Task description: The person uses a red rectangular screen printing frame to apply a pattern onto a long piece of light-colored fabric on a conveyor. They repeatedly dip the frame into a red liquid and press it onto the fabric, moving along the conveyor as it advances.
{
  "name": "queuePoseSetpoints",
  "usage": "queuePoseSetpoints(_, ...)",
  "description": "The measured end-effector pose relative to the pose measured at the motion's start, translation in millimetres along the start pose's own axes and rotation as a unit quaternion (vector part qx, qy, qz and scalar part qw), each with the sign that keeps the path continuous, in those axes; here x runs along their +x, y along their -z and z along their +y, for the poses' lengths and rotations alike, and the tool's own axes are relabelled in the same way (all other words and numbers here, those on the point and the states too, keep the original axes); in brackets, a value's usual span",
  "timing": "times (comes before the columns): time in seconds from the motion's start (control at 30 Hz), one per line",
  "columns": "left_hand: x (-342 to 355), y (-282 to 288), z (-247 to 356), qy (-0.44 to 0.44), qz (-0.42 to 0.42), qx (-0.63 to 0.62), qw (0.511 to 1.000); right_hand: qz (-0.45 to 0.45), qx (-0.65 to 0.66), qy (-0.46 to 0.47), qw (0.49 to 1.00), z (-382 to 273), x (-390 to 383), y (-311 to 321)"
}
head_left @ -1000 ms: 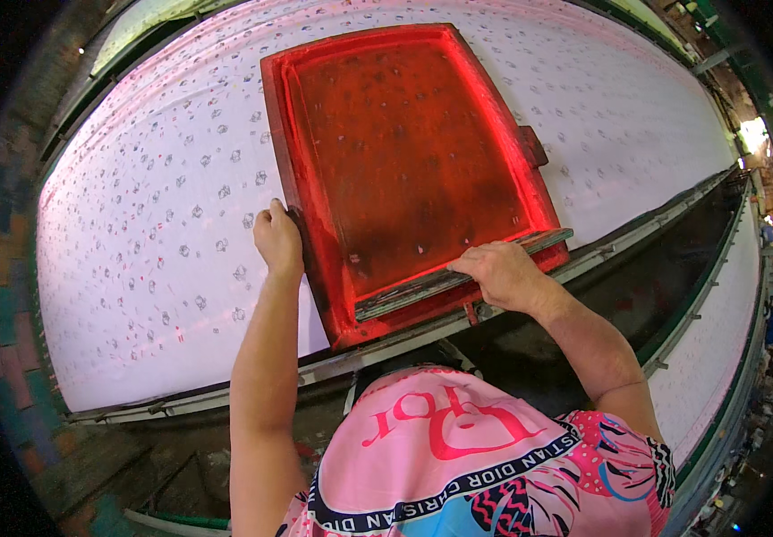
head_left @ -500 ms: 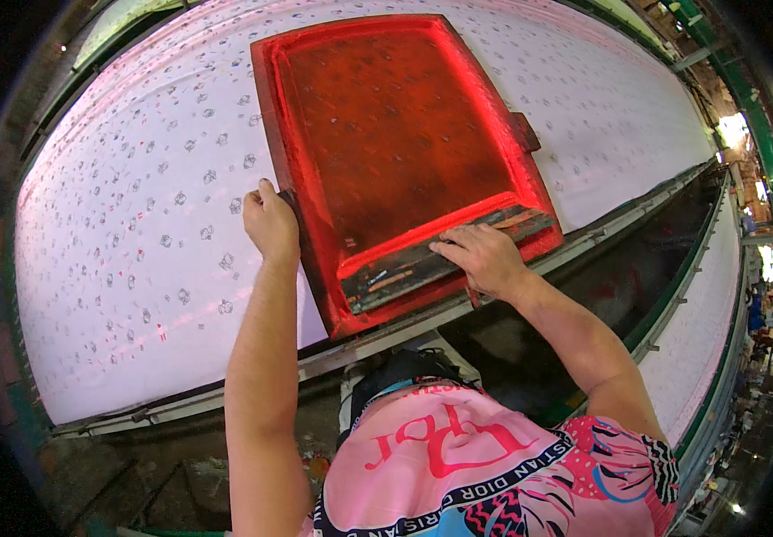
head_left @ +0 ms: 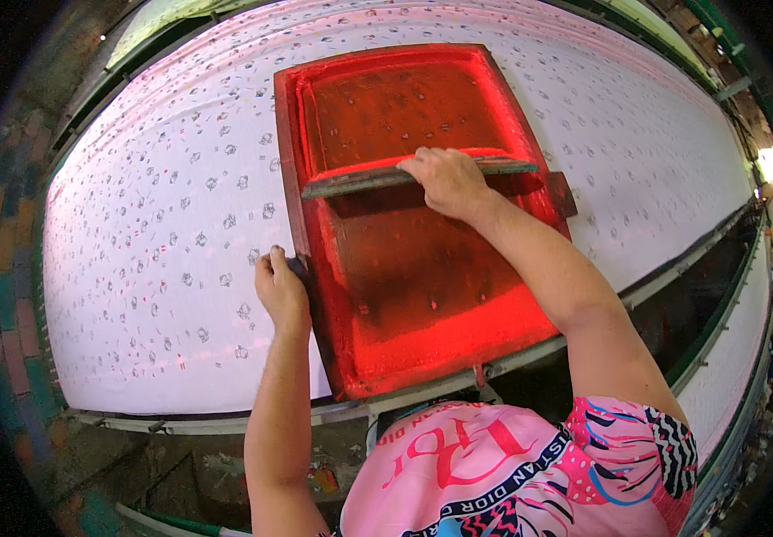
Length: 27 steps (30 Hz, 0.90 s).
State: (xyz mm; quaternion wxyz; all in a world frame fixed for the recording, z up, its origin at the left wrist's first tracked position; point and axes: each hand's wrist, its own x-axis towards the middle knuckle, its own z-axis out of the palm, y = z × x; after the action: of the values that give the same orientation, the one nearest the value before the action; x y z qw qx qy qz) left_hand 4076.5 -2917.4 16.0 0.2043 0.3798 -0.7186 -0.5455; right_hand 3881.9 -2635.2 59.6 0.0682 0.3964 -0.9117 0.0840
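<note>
Across frame (head_left: 289, 152), gripping squeegee (head_left: 351, 184) with right hand (head_left: 451, 183), left handle (head_left: 296, 266) with left hand (head_left: 282, 286); may streak paste (head_left: 458, 336) if pressing unevenly.

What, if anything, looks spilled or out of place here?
The bright red paste looks messy, smeared over the near end and walls of the frame. Otherwise nothing stands out; the frame rests on the printed white cloth.

"Where's the light?"
"Strongest on the white cloth (head_left: 154, 268), with burnt-out glare at the far right edge; the floor (head_left: 12, 295) at left is dim"
"Any shadows?"
"A dark one beneath the squeegee (head_left: 355, 182)"
"And sharpness?"
"Clear mid-frame, softer at the rim, where straight edges bow into black corners"
</note>
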Motion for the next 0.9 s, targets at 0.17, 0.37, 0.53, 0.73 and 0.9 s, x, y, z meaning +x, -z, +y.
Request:
queuePoseSetpoints(0.17,-3,2,2,0.02,0.019,0.001,1.0,-0.032,-0.021,-0.019,0.999,54,84,-10)
queuePoseSetpoints(0.37,-3,-4,2,0.042,0.07,0.007,0.997,-0.014,-0.044,-0.024,0.999,117,169,-30)
queuePoseSetpoints(0.53,-4,-8,9,0.04,0.093,0.049,0.994,-0.017,-0.054,-0.02,0.998,149,211,-38)
queuePoseSetpoints(0.73,-7,-6,18,0.052,0.089,0.075,0.992,0.007,-0.018,-0.029,0.999,165,228,-26)
queuePoseSetpoints(0.9,-8,-8,10,0.056,0.101,0.049,0.992,0.036,-0.023,-0.013,0.999,185,228,-37)
